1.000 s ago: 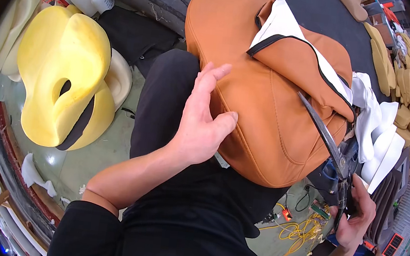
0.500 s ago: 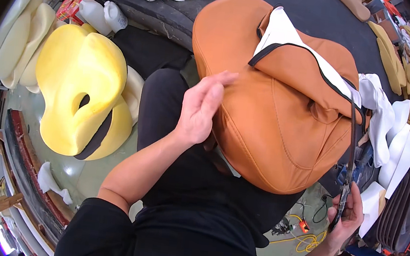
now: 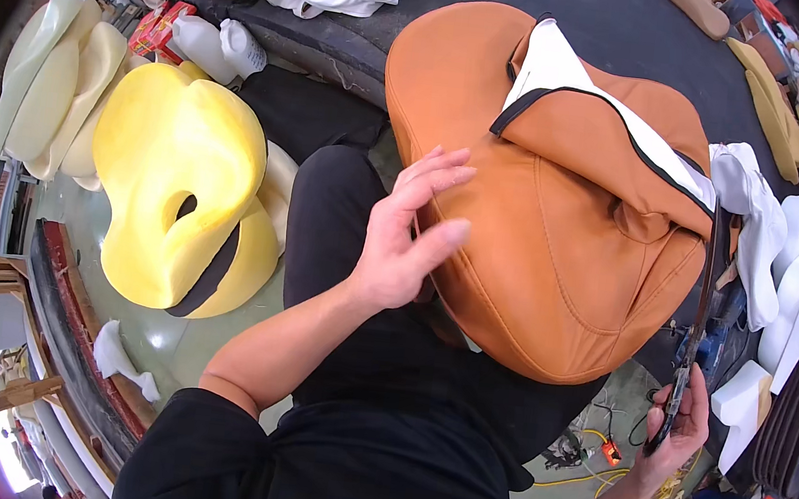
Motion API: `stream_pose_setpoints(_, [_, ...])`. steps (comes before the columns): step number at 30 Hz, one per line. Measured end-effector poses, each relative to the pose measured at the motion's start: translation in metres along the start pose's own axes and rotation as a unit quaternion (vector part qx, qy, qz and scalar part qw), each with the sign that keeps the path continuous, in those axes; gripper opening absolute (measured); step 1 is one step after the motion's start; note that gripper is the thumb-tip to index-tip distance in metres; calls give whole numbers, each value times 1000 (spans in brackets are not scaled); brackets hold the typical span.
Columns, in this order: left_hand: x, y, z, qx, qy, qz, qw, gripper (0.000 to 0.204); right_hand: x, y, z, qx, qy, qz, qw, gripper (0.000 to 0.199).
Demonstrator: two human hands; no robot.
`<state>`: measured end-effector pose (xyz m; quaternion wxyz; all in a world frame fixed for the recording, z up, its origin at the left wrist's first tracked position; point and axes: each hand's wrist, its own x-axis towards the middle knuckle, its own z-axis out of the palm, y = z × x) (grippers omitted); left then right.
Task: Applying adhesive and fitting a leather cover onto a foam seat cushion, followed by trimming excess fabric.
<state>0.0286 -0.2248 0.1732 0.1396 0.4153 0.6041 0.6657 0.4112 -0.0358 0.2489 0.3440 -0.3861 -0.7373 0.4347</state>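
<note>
On my lap and the dark table lies a bulky cushion in an orange-brown leather cover (image 3: 536,244). The cover has stitched seams and gapes at its upper right; a flap edged in black is folded there, showing white lining (image 3: 554,61). At the left edge of the cushion, my left hand (image 3: 409,236) has its fingers spread and holds nothing; whether it touches the leather I cannot tell. My right hand (image 3: 678,425) grips the lower end of a long, thin, dark bar-like tool (image 3: 693,344). That tool points upward beside the cover's right side, and its far end reaches the flap's corner.
Yellow moulded foam pads (image 3: 178,178) stand at the left, paler foam pieces (image 3: 47,86) behind them. White bottles (image 3: 216,45) are at the back left. White cut pieces (image 3: 792,271) hang at the right. A yellow cable (image 3: 579,483) lies on the floor at lower right.
My left hand's fingers have spread wider and its thumb has moved away from them. My right hand keeps the tool in nearly the same place. The whole view has shifted slightly.
</note>
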Motion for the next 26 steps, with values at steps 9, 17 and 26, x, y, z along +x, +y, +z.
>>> stream_pose_setpoints(9, [7, -36, 14, -82, 194, -144, 967, 40, -8, 16, -27, -27, 72, -14, 997, 81])
stream_pose_setpoints(17, [-49, -48, 15, -410, 205, -414, 787, 55, -5, 111, -29, -71, 325, 30, 943, 57])
stream_pose_setpoints(26, [-14, -79, -39, -220, 170, -366, 888, 72, 52, 265, 37, -215, 298, 144, 919, 46])
